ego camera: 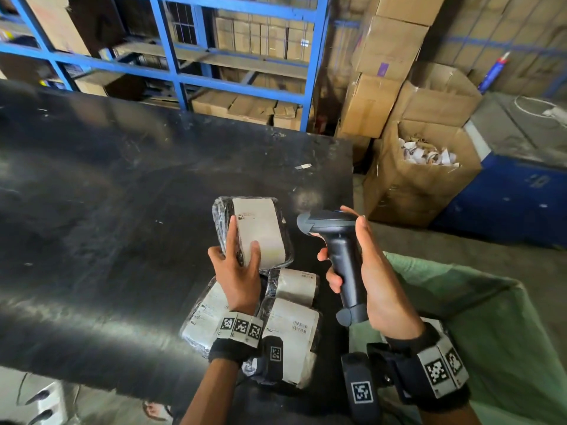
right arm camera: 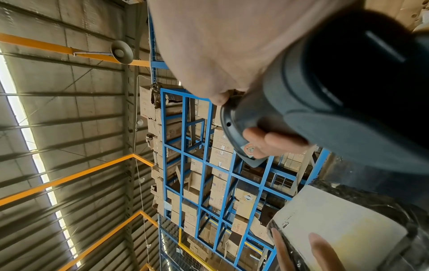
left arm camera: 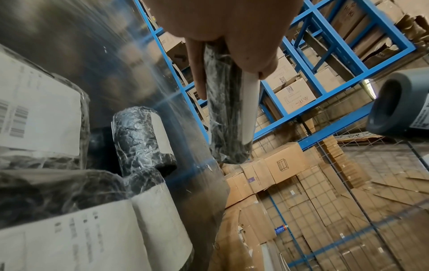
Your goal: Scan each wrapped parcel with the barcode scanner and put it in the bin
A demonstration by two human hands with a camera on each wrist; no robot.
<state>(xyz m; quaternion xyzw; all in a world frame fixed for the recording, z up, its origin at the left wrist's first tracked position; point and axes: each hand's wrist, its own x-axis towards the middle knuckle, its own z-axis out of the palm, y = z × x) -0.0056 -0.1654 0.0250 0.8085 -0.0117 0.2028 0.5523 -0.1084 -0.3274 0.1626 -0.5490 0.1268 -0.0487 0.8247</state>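
Here the label print on the raised wrapped parcel [ego camera: 254,231] is too blurred to read. Black film, pale label; the left hand [ego camera: 236,271] grips it above the black table [ego camera: 92,194], beside the barcode scanner [ego camera: 337,250] clasped in the right hand [ego camera: 377,283]. Blue racking [ego camera: 178,65] stands behind.

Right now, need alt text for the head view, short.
The left hand holds up a wrapped parcel, white label showing, while the right hand grips a black barcode scanner beside it. More labelled parcels lie on the black table; a green bin sits at right.
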